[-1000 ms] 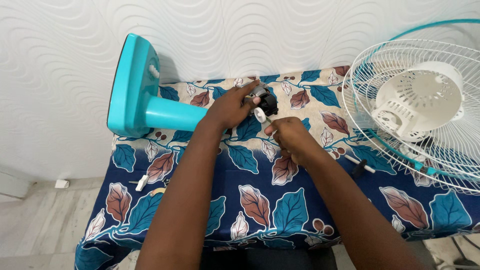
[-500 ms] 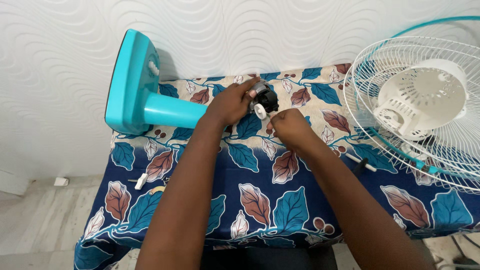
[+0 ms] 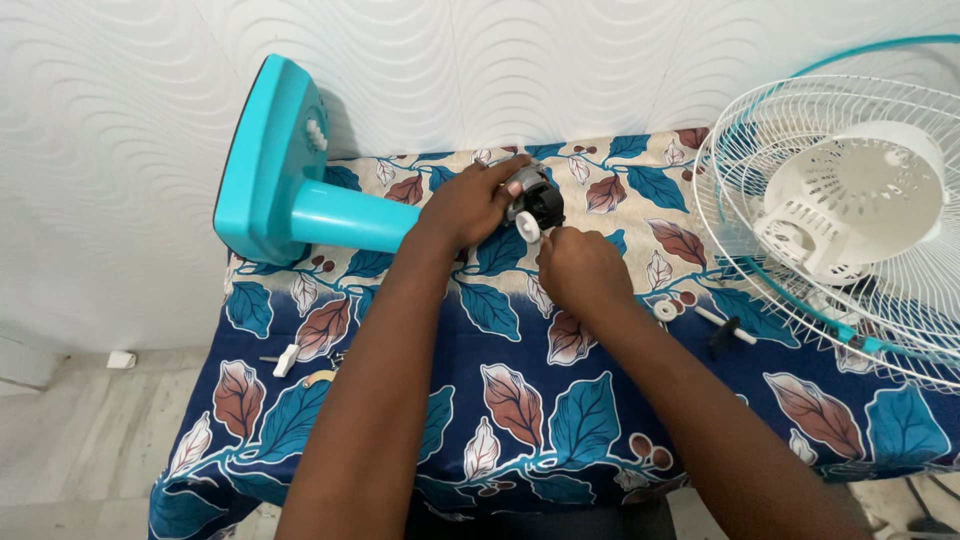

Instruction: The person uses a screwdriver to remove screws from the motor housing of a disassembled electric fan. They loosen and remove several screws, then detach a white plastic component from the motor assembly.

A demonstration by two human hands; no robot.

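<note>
A turquoise fan stand (image 3: 300,205) lies on its side on the leaf-patterned tablecloth (image 3: 520,400), its base against the wall. At the end of its stem sits a small black and grey fan motor (image 3: 535,198). My left hand (image 3: 465,205) grips that motor from the left. My right hand (image 3: 580,268) is closed just below it, fingertips pinched at a small white round part (image 3: 527,227) on the motor's front. Whether a thin tool is in that hand is hidden by the fingers.
A white wire fan guard (image 3: 850,210) with a white motor cover and turquoise rim rests at the right. A white ring (image 3: 665,310) and a black-handled tool (image 3: 722,330) lie near it. A small white piece (image 3: 285,360) lies at the left of the cloth.
My right hand has moved up and slightly left toward the motor, closing in on the white part. The white ring on the cloth has come into sight. My left hand has kept its grip.
</note>
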